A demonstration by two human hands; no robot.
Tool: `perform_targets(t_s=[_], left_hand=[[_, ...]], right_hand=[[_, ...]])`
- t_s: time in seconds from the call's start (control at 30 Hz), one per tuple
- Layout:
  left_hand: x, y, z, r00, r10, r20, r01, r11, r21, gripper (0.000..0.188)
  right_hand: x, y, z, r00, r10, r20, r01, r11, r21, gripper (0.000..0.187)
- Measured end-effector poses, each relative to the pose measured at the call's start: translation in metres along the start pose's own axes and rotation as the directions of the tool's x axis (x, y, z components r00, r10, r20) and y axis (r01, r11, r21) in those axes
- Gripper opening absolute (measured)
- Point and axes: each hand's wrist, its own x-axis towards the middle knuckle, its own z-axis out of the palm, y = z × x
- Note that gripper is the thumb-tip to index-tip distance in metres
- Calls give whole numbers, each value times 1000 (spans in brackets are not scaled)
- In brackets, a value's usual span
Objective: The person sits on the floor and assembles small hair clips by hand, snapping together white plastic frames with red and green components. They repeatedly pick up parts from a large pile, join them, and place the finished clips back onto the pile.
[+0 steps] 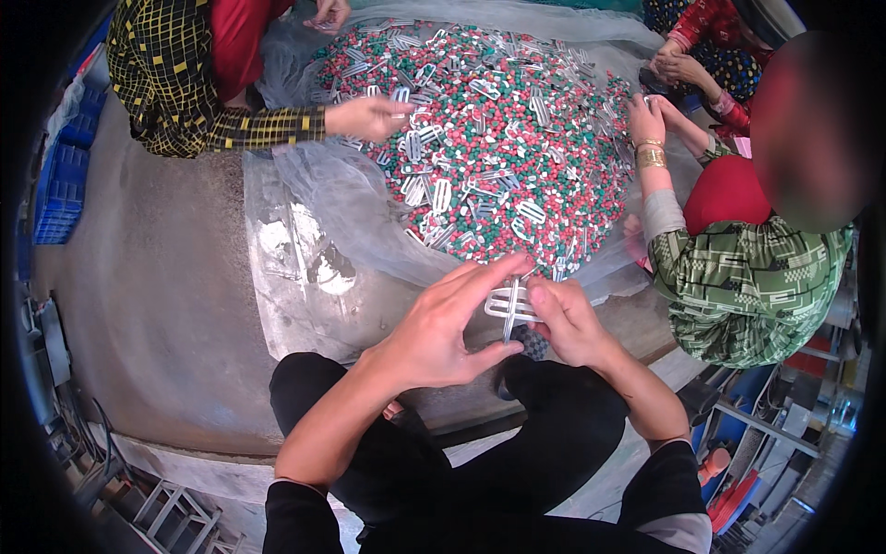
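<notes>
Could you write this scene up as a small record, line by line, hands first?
Left hand: spans thin, pale, straight strip between thumb and fingertips
Right hand: pinches white, slotted, oblong frame; material unclear
Pile: small red, green and white pieces, similar frames among them
Pile's edge: translucent, whitish sheet
People nearby: black-and-yellow checked sleeve, left; green patterned garment, right
Far left: blue plastic crates

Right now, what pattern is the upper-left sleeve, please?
The sleeve is black with yellow checks; head view.
</notes>
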Motion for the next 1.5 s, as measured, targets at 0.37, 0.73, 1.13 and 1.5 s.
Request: perform_targets(t_s=[0.37, 0.73, 1.13, 1.5], left_hand=[[-16, 2, -7, 997, 78, -12, -76, 990, 120, 77], [-33, 28, -2, 994, 52, -97, -34, 984, 176, 64], [-36, 29, -12, 998, -8, 65, -2, 988, 152, 60], [-37, 34, -12, 980, 198, -12, -195, 974, 118, 59]], right_hand=[[3, -8, 13, 997, -50, 58, 58, 989, -133, 35], [-14, -48, 16, 958, 173, 228, -164, 985, -58, 41], [-20, -38, 38, 978, 133, 163, -114, 986, -124, 36], [-25, -40, 40, 965, -63, 256, 86, 993, -81, 37]])
